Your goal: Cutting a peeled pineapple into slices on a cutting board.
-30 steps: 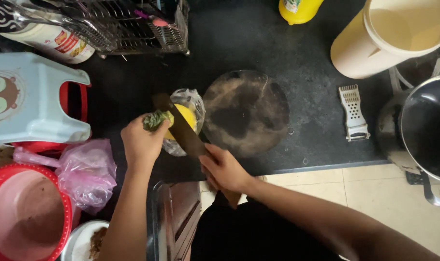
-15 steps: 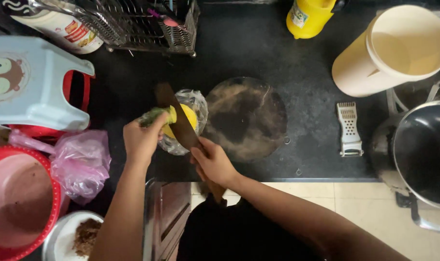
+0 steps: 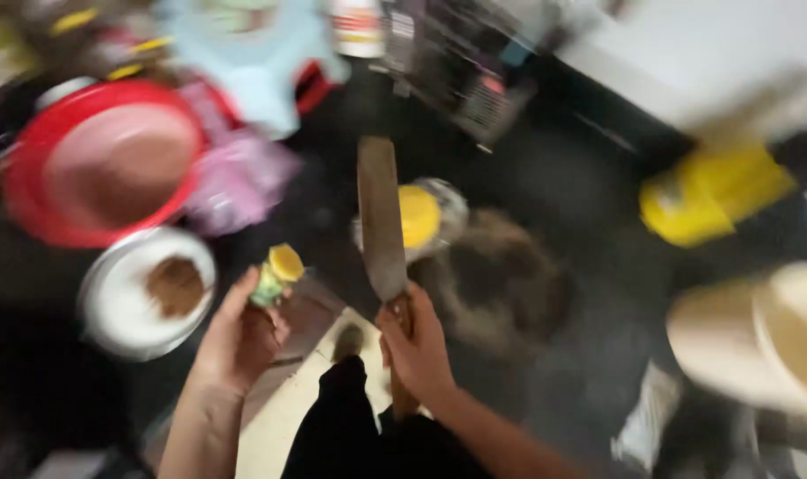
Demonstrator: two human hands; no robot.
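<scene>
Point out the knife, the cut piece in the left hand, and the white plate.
knife [image 3: 381, 213], head view, middle of the broad blade.
cut piece [image 3: 278, 273], head view, yellow cut face and green skin, held at the left fingertips.
white plate [image 3: 111, 306], head view, bare rim left of the brown heap.

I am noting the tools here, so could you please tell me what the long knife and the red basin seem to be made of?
The long knife in the right hand looks like dull, brownish, stained metal with no shine, on what may be a wooden handle; blur leaves this open. The round red basin looks like smooth moulded plastic, judging by its bright, even colour and thick rim.
</scene>
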